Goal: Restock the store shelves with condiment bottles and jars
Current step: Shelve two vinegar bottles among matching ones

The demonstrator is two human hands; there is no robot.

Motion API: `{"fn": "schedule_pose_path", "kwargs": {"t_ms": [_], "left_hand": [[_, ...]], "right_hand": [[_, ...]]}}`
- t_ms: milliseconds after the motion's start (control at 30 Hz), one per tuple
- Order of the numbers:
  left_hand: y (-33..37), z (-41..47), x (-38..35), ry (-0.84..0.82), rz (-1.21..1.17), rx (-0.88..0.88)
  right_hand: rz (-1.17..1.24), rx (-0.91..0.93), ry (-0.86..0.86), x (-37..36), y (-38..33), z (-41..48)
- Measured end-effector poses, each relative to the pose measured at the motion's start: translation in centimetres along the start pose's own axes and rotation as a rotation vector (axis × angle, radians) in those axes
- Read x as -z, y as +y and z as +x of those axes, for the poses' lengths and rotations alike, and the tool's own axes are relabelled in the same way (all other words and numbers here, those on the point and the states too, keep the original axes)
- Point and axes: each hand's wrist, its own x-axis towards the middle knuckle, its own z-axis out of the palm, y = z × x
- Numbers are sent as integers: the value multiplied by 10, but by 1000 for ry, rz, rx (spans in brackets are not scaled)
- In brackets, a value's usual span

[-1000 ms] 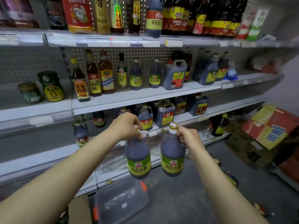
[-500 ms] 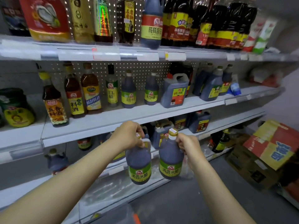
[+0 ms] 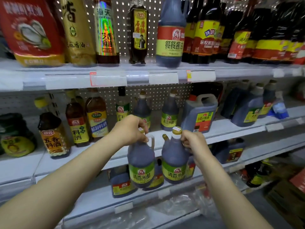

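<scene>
Head view looks along two bare forearms toward a store rack, and the middle shelf (image 3: 231,128) serves as the marker for everything else. The left hand (image 3: 130,129) is curled over the neck and loop handle of the left vinegar bottle (image 3: 141,162). The right hand (image 3: 194,142) is wrapped round the handle of the right vinegar bottle (image 3: 175,161), just under its gold cap (image 3: 177,130). Each hand is clamped on its own bottle, with a narrow gap between the two hands.

Both bottles hang upright and side by side in front of the middle shelf's front edge, caps about level with that edge and green labels below it. Whether their sides touch I cannot tell.

On the middle shelf, straight behind the hands, stand two shelved bottles (image 3: 170,113) with the same green label, and just right of them a square jug (image 3: 199,113) with a red cap. Toward the shelf's left end stand cooking-wine bottles (image 3: 97,119). Above the middle shelf, the top shelf (image 3: 247,68) holds tall dark sauce bottles (image 3: 170,35). Below it, a lower shelf (image 3: 272,146) carries more dark jugs (image 3: 231,151).
</scene>
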Motion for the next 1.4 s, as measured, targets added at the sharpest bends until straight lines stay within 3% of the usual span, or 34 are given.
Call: {"fn": "schedule_pose_path", "kwargs": {"t_ms": [367,633,800,967,1100,1200,1267,1333,1400], "left_hand": [[7,106,5,228,103,171],[-2,139,-4,142,145,334],[1,142,-16,214,261,207],[-9,136,-25,317,171,124],[-21,120,-45,524,103,62],[-15,96,-69,806,202,-259],[-4,83,-95,658,27,-400],[7,77,-120,379,-220,-189],[7,83,-148,189,-299,72]], "right_hand": [[-77,90,-227,-14,-30,139],[-33,1,-270,-21,-18,183],[19,-31,-308,-21,-15,194],[-79,86,-374,-17,-13,196],[-174,244,-398,-12,-10,190],[-306,316,-347,-7,1,187],[-281,338,-278,-2,11,181],[-180,321,-249,3,23,171],[-104,276,-253,8,42,162]]}}
